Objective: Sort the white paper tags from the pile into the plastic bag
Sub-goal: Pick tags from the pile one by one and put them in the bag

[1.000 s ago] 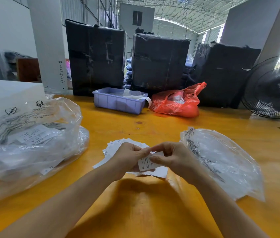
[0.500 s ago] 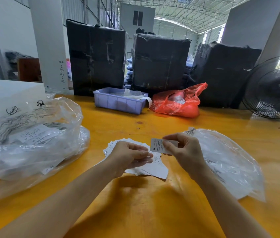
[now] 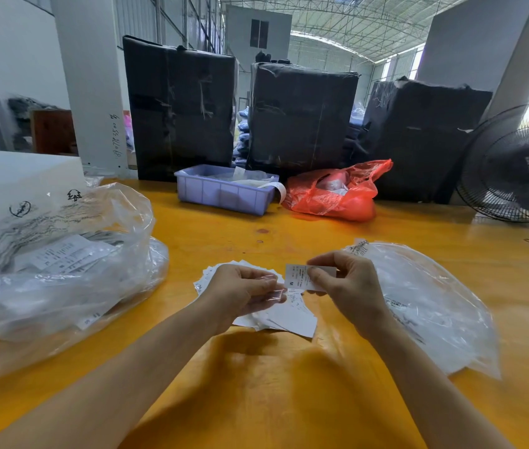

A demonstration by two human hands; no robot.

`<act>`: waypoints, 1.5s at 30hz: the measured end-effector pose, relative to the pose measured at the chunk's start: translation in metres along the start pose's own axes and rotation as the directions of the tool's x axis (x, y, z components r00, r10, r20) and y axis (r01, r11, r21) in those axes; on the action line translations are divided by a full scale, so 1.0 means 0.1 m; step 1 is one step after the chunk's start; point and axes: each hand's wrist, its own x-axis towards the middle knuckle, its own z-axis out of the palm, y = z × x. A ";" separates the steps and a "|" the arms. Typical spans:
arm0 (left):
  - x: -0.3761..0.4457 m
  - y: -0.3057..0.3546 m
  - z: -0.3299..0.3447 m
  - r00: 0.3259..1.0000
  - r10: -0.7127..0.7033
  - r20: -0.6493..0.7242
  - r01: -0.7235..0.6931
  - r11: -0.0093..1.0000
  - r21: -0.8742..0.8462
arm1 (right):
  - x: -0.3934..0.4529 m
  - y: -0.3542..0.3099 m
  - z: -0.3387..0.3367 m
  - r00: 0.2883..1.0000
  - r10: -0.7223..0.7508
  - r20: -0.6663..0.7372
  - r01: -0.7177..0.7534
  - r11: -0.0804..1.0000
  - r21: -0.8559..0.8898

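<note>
A fanned pile of white paper tags [image 3: 290,320] lies on the yellow table in front of me. My right hand [image 3: 347,288] pinches a single white tag [image 3: 297,276] printed with an "M", held just above the pile. My left hand [image 3: 240,291] hovers over the pile's left part with fingers curled, and seems to pinch a small clear plastic sleeve [image 3: 274,288]. A flat clear plastic bag [image 3: 435,314] lies on the table right of my right hand, its mouth towards the far side.
Large crumpled clear bags [image 3: 62,273] holding printed labels fill the left of the yellow table [image 3: 256,400]. At the far edge stand a purple bin [image 3: 224,194], a red plastic bag [image 3: 337,197] and black wrapped bales [image 3: 302,118]. A floor fan [image 3: 516,166] stands at the right.
My right hand has pulled one tag away from my left hand and raised it up and to the right. My left hand has stayed over the pile.
</note>
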 end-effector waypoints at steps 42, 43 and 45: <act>-0.03 -0.02 0.05 1.000 0.001 -0.013 0.000 0.999 0.048 | 0.02 0.10 0.00 0.979 0.144 0.147 -0.160 0.982 0.103; -0.04 -0.03 0.06 1.000 -0.003 -0.001 0.003 0.998 0.068 | 0.02 0.10 0.00 0.978 0.144 0.155 -0.160 0.982 0.100; -0.04 -0.04 0.08 1.000 0.005 -0.002 -0.004 0.996 0.091 | 0.02 0.10 -0.01 0.968 0.156 0.195 -0.176 0.980 0.088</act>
